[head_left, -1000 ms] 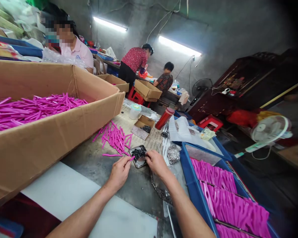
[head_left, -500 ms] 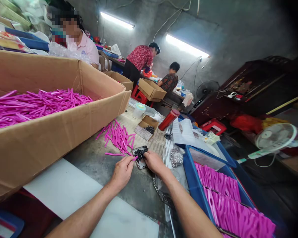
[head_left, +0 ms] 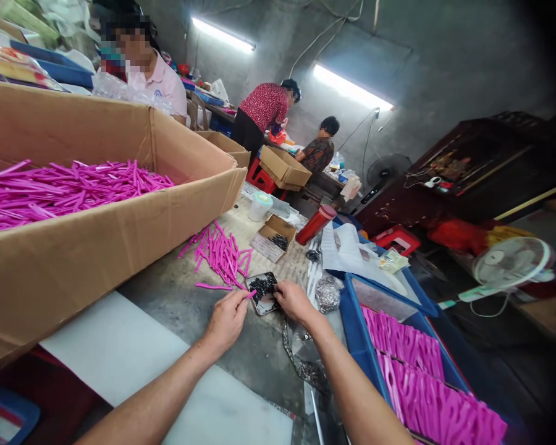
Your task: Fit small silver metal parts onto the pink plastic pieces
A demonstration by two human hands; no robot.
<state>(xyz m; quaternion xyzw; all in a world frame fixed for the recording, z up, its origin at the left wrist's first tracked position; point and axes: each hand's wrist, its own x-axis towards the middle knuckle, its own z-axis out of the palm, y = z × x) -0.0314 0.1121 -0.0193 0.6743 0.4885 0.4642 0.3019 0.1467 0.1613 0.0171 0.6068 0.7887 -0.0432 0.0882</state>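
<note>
My left hand is closed around a magenta plastic stick, whose tip pokes out toward a small metal tray. Small black parts lie heaped in that tray. At its right rim, my right hand has its fingertips pinched together; whatever they hold is too small or hidden to name. Just beyond the tray is a loose pile of magenta sticks, with one stick lying apart in front of it.
A large cardboard box of magenta sticks stands at the left. To the right, a blue crate holds rows of magenta pieces. Behind the tray are a small carton, a red cylinder and a lidded tub. Several people sit or stand farther back.
My right hand has drawn back slightly to the right, from over the black parts to the tray's rim. My left hand keeps the stick in nearly the same place.
</note>
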